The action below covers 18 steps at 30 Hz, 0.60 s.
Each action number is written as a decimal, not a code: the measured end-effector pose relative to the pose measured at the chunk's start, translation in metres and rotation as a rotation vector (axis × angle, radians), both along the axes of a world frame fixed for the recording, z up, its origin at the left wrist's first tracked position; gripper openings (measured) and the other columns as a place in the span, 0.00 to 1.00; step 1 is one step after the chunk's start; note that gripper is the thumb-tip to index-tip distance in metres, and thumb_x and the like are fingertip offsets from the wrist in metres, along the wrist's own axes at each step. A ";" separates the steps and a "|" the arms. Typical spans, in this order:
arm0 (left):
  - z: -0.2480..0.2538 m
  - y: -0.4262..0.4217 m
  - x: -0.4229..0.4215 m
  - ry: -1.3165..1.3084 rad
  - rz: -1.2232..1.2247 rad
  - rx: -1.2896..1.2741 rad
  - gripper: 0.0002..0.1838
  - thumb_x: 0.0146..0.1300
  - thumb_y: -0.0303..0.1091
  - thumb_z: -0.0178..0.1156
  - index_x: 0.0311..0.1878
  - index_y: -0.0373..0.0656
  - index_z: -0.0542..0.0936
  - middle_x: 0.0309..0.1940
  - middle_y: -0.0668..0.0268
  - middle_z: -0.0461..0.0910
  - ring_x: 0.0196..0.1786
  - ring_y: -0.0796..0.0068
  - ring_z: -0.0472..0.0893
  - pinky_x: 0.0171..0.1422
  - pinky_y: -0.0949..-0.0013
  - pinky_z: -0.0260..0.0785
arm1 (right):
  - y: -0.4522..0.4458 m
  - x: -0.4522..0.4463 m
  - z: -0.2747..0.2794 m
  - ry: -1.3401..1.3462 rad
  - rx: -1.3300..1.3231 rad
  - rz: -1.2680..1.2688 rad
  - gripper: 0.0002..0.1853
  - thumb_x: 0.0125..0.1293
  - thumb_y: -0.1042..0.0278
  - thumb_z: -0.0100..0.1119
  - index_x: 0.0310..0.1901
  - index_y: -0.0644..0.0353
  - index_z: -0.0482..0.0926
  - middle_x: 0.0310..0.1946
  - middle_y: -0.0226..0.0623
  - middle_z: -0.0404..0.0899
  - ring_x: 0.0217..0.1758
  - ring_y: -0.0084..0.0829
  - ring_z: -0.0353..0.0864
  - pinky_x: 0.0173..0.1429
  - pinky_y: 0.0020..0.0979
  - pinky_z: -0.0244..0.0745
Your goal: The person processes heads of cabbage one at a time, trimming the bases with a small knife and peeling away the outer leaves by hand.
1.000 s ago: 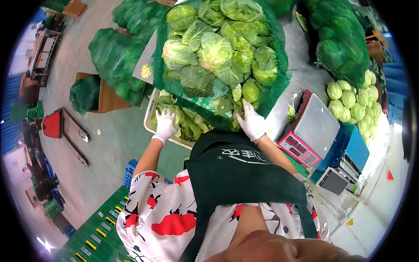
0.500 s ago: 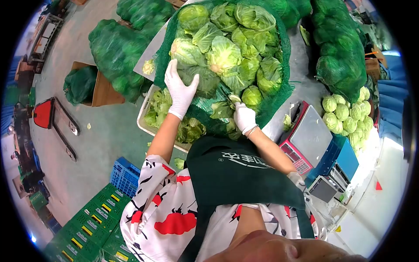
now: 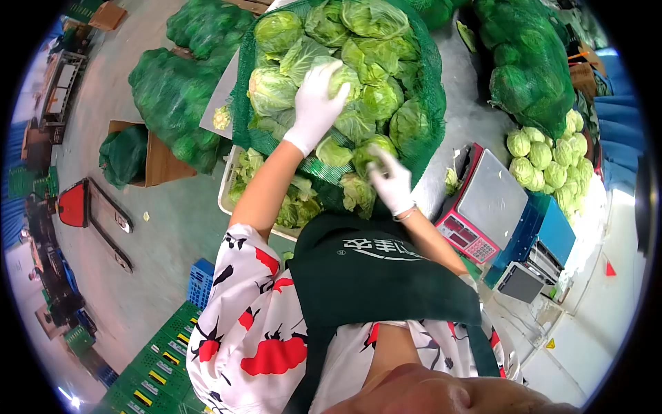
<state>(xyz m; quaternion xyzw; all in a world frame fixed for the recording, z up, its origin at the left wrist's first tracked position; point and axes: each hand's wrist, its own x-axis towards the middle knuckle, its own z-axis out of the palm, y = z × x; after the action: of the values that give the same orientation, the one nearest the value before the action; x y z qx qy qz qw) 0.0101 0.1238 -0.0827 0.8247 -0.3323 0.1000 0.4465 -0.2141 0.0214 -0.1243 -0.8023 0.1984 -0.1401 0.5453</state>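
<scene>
An open green mesh bag [image 3: 431,103] full of cabbages lies in front of me. My left hand [image 3: 321,103], in a white glove, has its fingers and thumb around one cabbage [image 3: 347,80] near the bag's middle. Close to the bag's near edge, my gloved right hand [image 3: 391,183] is closed and blurred; the knife that showed in it a moment ago is mostly hidden now. Just beyond those fingers is a smaller cabbage [image 3: 372,152]. Loose leaves [image 3: 358,192] lie by the hand, and a cut leaf piece [image 3: 334,152] rests on the mesh to its left.
A white crate [image 3: 226,186] of leaves stands left below the bag. At right are a red scale [image 3: 465,234], a pile of trimmed cabbages [image 3: 552,165] and a full mesh bag [image 3: 527,76]. A pallet jack [image 3: 74,205] and more bags [image 3: 172,96] occupy the floor at left.
My left hand has moved right and up from the bag's left side onto a cabbage. The right hand has shifted slightly down and right. The large loose leaf under my left hand has gone.
</scene>
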 end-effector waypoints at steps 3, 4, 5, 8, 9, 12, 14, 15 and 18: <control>-0.011 0.008 -0.047 0.541 -0.140 0.146 0.18 0.69 0.45 0.59 0.52 0.43 0.85 0.46 0.58 0.88 0.45 0.62 0.88 0.53 0.61 0.80 | -0.044 -0.022 -0.004 0.148 0.272 -0.370 0.15 0.75 0.69 0.55 0.59 0.59 0.81 0.43 0.34 0.88 0.23 0.17 0.79 0.30 0.19 0.75; -0.018 0.012 -0.065 0.512 -0.235 0.251 0.22 0.66 0.49 0.64 0.54 0.44 0.85 0.46 0.58 0.88 0.45 0.65 0.88 0.56 0.64 0.80 | -0.053 -0.027 -0.006 0.229 0.171 -0.344 0.14 0.74 0.68 0.56 0.57 0.60 0.82 0.40 0.38 0.88 0.23 0.19 0.81 0.31 0.23 0.77; -0.042 0.013 -0.080 0.616 -0.317 0.343 0.32 0.63 0.56 0.65 0.61 0.41 0.81 0.53 0.51 0.85 0.52 0.60 0.86 0.61 0.61 0.78 | -0.059 -0.033 -0.008 0.310 0.070 -0.315 0.13 0.73 0.66 0.57 0.54 0.61 0.82 0.37 0.42 0.87 0.24 0.22 0.83 0.32 0.26 0.78; -0.068 0.004 -0.107 0.571 -0.318 0.408 0.43 0.60 0.60 0.67 0.68 0.35 0.73 0.63 0.43 0.76 0.64 0.52 0.78 0.69 0.59 0.69 | -0.066 -0.052 -0.024 0.429 -0.154 -0.295 0.14 0.72 0.60 0.58 0.49 0.61 0.84 0.32 0.47 0.87 0.25 0.31 0.85 0.34 0.33 0.80; -0.072 -0.004 -0.107 0.601 -0.325 0.351 0.45 0.59 0.61 0.67 0.69 0.34 0.70 0.65 0.41 0.74 0.67 0.50 0.76 0.71 0.58 0.68 | -0.066 -0.051 -0.028 0.435 -0.214 -0.283 0.15 0.72 0.58 0.58 0.48 0.62 0.85 0.30 0.48 0.86 0.25 0.34 0.86 0.35 0.35 0.81; -0.076 -0.024 -0.098 0.851 -0.386 0.308 0.54 0.54 0.69 0.66 0.71 0.32 0.68 0.69 0.40 0.69 0.72 0.47 0.70 0.75 0.58 0.62 | -0.065 -0.036 -0.022 0.546 -0.038 -0.194 0.24 0.70 0.47 0.60 0.50 0.63 0.84 0.36 0.53 0.86 0.39 0.49 0.86 0.45 0.42 0.79; -0.100 -0.030 -0.100 0.741 -0.419 0.319 0.51 0.56 0.63 0.69 0.73 0.34 0.66 0.71 0.40 0.66 0.74 0.47 0.67 0.77 0.59 0.59 | -0.060 -0.038 -0.054 0.282 -0.037 -0.179 0.24 0.69 0.54 0.64 0.56 0.65 0.81 0.42 0.49 0.87 0.42 0.45 0.87 0.50 0.38 0.79; -0.092 -0.023 -0.095 0.789 -0.451 0.326 0.51 0.54 0.62 0.70 0.72 0.35 0.66 0.68 0.39 0.69 0.71 0.45 0.70 0.75 0.58 0.62 | -0.049 -0.037 -0.047 0.244 0.027 -0.216 0.23 0.67 0.57 0.66 0.57 0.65 0.81 0.43 0.48 0.88 0.44 0.42 0.88 0.52 0.36 0.80; -0.072 0.018 -0.080 0.749 -0.526 0.458 0.50 0.51 0.56 0.72 0.73 0.37 0.65 0.61 0.41 0.76 0.61 0.46 0.78 0.67 0.58 0.70 | -0.032 -0.039 -0.025 0.210 -0.226 -0.026 0.24 0.67 0.59 0.67 0.60 0.65 0.80 0.43 0.46 0.88 0.42 0.32 0.88 0.50 0.32 0.80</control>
<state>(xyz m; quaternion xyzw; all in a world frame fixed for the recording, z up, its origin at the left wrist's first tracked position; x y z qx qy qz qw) -0.0702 0.1415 -0.1550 0.7692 -0.3592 -0.3936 0.3528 -0.2528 -0.0106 -0.1497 -0.8661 0.2478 -0.0840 0.4259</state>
